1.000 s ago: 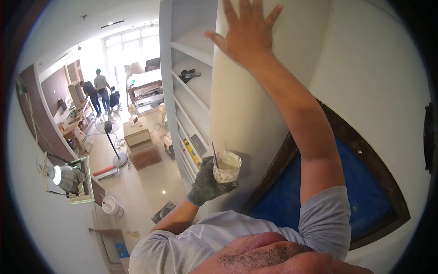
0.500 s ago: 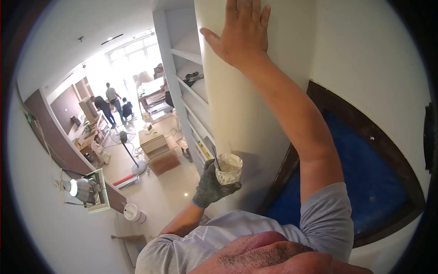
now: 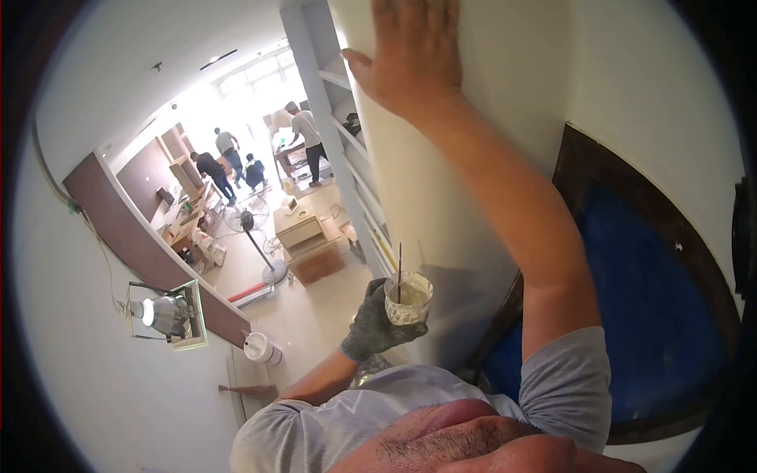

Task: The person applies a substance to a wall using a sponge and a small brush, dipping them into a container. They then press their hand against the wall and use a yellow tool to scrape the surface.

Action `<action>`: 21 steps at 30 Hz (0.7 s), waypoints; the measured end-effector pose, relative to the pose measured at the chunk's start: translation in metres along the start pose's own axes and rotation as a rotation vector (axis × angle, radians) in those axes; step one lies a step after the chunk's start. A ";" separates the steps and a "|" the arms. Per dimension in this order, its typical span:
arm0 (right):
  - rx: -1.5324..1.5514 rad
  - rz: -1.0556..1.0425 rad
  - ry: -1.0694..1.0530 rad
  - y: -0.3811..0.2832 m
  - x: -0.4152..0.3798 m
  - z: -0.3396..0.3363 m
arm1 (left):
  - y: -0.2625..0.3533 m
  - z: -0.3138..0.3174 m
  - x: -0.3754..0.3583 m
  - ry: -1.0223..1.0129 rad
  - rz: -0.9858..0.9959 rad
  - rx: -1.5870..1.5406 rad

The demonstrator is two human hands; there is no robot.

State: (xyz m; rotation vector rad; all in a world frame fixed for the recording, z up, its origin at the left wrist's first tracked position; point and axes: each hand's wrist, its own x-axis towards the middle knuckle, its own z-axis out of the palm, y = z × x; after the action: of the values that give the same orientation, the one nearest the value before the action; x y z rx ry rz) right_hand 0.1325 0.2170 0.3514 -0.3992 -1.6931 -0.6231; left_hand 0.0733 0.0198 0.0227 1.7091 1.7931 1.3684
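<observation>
The grey-gloved left grip (image 3: 378,327) is clasping a round white-smeared cup (image 3: 408,310), 1 thin dark stick (image 3: 400,272) standing upright, below the bare right grip (image 3: 416,72), lying open near the smooth cream panel's (image 3: 445,209) left edge.

I see a pedestal fan (image 3: 247,221) near a drawer cabinet (image 3: 306,246), with a person (image 3: 254,173) crouching beyond them. On my left are a lit floodlight (image 3: 165,314) and, on the glossy floor (image 3: 315,311), a white bucket (image 3: 262,349).

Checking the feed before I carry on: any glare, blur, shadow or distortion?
Head view throughout: windows blown out white, lamp glaring; right hand looks slightly soft; a shadow falls beside the cup in the left hand; outer edges bow, corners black.
</observation>
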 end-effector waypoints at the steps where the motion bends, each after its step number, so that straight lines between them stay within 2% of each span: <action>1: -0.008 0.005 -0.014 0.003 0.000 0.001 | -0.017 0.002 0.001 -0.027 -0.041 -0.053; 7: -0.090 0.027 -0.095 -0.005 0.008 -0.006 | -0.037 0.002 0.004 -0.053 -0.066 -0.122; 11: -0.137 0.059 -0.254 -0.020 0.018 -0.033 | -0.003 -0.005 0.004 0.003 0.080 0.083; 13: -0.167 0.064 -0.303 -0.025 0.022 -0.040 | -0.007 -0.001 0.004 0.021 0.062 -0.027; 18: -0.225 0.070 -0.328 -0.032 0.026 -0.038 | -0.003 -0.004 0.006 0.008 0.057 -0.047; 21: -0.245 -0.084 -0.335 -0.024 0.025 -0.033 | -0.007 -0.006 0.009 -0.043 0.041 -0.052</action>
State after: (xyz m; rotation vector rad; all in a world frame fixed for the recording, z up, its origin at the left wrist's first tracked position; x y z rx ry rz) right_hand 0.1394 0.1756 0.3756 -0.6376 -1.9648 -0.8672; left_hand 0.0627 0.0264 0.0240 1.7438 1.6930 1.3718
